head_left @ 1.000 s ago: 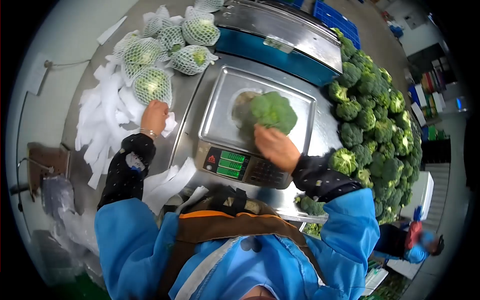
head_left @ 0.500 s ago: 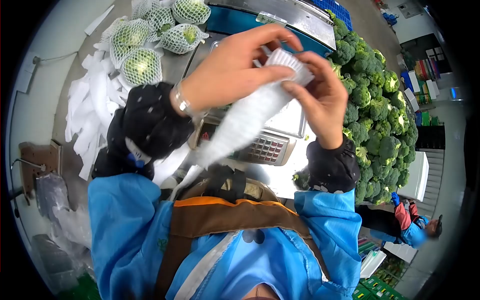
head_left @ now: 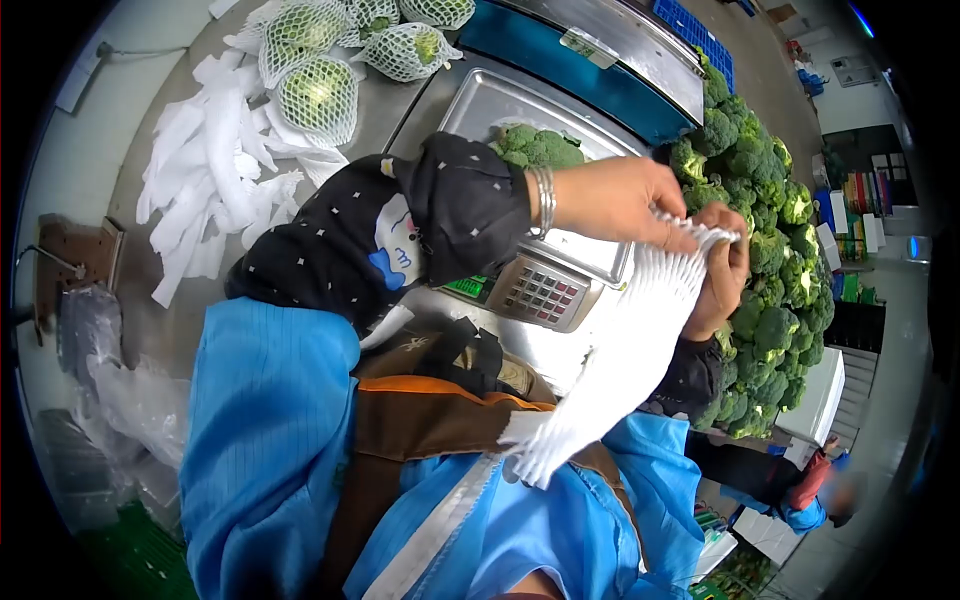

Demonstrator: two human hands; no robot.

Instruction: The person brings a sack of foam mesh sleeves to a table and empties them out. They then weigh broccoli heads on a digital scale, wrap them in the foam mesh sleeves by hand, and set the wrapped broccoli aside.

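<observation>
A white foam net sleeve [head_left: 630, 345] hangs from both hands, its gathered top end up and its loose end down over my chest. My left hand [head_left: 620, 203], with a bracelet at the wrist, pinches the top edge from the left. On the other side, my right hand [head_left: 722, 278] is closed on the same edge, its fingers partly behind the net. One bare broccoli head [head_left: 540, 147] lies on the metal pan [head_left: 480, 98] of a weighing scale, beyond my left wrist. The scale's keypad [head_left: 540, 293] faces me.
Several net-wrapped vegetable heads [head_left: 318, 97] sit at the back left, beside a heap of flat foam nets [head_left: 215, 165]. A tall pile of bare broccoli [head_left: 770, 250] rises on the right. Another person [head_left: 800, 495] stands beyond it. A blue crate [head_left: 700, 40] is at the back.
Both hands have moved right with the foam net, uncovering the scale pan and its broccoli. The net now hangs more to the right, its top edge spread between the hands.
</observation>
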